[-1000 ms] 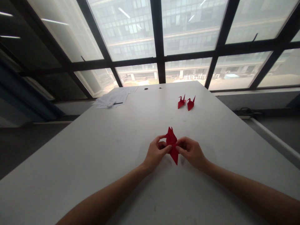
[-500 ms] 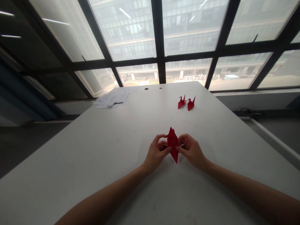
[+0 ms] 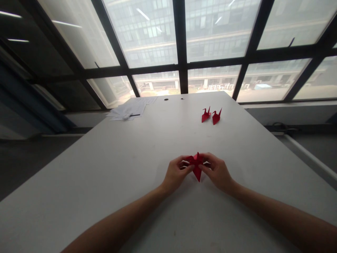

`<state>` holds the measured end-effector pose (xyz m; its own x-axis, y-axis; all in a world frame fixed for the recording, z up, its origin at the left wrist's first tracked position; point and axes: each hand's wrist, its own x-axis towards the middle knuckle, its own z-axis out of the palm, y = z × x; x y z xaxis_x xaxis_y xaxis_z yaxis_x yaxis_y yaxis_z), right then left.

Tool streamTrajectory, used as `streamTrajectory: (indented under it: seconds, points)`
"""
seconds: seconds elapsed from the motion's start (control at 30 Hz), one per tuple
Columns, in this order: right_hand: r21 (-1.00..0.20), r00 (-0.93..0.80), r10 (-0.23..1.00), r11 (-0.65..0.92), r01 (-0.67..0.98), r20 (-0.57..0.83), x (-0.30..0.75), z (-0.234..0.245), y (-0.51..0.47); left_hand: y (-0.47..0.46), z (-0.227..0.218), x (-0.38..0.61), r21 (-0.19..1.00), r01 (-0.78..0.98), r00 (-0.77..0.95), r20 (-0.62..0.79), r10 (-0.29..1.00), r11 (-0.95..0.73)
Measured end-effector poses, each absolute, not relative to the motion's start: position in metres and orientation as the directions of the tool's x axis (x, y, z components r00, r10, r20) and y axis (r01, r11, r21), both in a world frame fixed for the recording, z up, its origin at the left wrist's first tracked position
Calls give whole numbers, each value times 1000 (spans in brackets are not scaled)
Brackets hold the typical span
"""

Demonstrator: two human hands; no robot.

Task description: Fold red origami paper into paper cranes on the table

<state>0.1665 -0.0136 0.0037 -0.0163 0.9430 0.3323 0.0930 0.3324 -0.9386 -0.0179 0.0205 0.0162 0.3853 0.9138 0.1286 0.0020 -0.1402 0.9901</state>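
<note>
A folded red paper crane (image 3: pixel 197 170) is pinched between my two hands above the near half of the white table (image 3: pixel 126 168). My left hand (image 3: pixel 177 172) grips its left side with the thumb in front and the fingers behind. On the right side my right hand (image 3: pixel 216 171) does likewise. One point of the paper faces down toward me, and another sticks up between my fingertips. My fingers hide parts of its folds. Farther back stand two finished-looking red paper cranes, a left crane (image 3: pixel 205 115) and a right crane (image 3: pixel 216 117), close beside each other.
Loose white papers (image 3: pixel 126 110) lie at the table's far left, with a dark pen (image 3: pixel 135 115) on them. A round dark cable hole (image 3: pixel 166 99) is near the far edge. Tall windows (image 3: pixel 213 31) rise beyond the table.
The top of the paper crane has come down and toward me, so it looks shorter and wider. My fingers have moved in around its upper part. The view has shifted slightly.
</note>
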Motion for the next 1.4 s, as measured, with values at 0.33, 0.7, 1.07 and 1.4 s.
streamTrajectory:
  seconds: [0.33, 0.7, 1.07, 1.4]
  points:
    - [-913, 8, 931, 356, 202, 365, 169, 5, -8, 19, 17, -18, 974, 30, 342, 201, 918, -225]
    - [-966, -72, 972, 232, 112, 225, 170, 6, -8, 18, 12, -18, 992, -70, 360, 127, 924, -109]
    - [-971, -82, 973, 224, 81, 217, 170, 3, -7, 18, 13, -17, 992, -68, 366, 121, 923, -103]
    - [-975, -106, 973, 211, 71, 203, 171, 2, -7, 20, 12, -17, 993, -49, 391, 118, 913, -107]
